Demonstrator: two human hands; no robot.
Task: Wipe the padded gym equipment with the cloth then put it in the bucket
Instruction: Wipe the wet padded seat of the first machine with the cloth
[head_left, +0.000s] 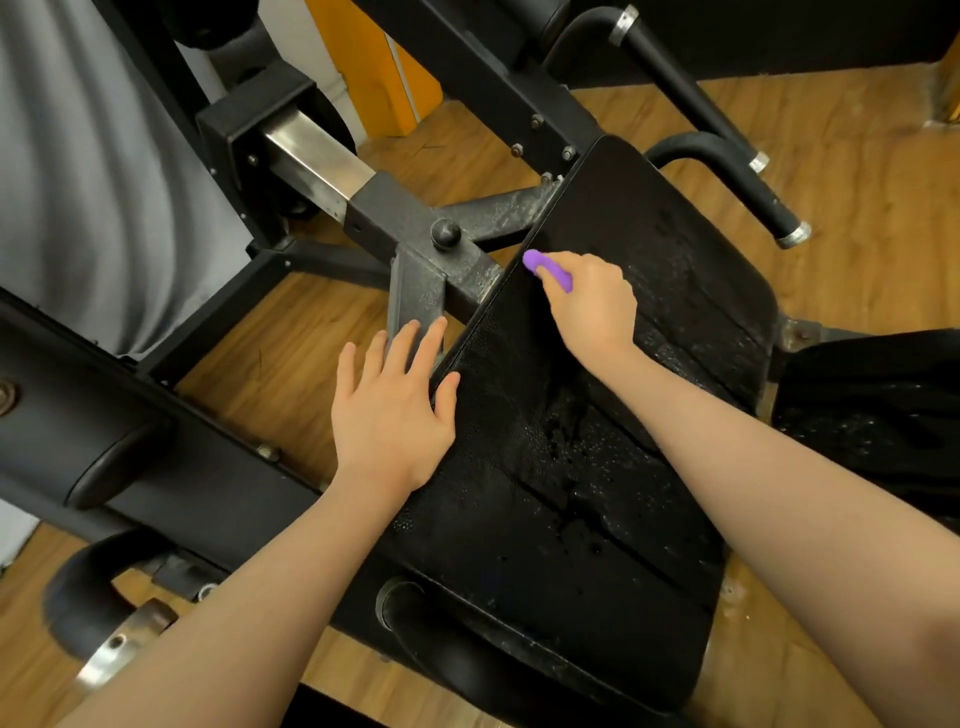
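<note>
A black padded seat of a gym machine fills the middle of the view, worn and speckled with wet spots. My right hand grips a small purple cloth and holds it against the pad near its far left edge. My left hand lies flat with straight, spread fingers at the pad's left edge, thumb on the pad and fingers reaching over the metal frame. No bucket is in view.
A black metal frame with a round knob and a steel post runs left of the pad. Foam-covered handles stick out at the upper right. A second black pad sits at the right. The floor is wood.
</note>
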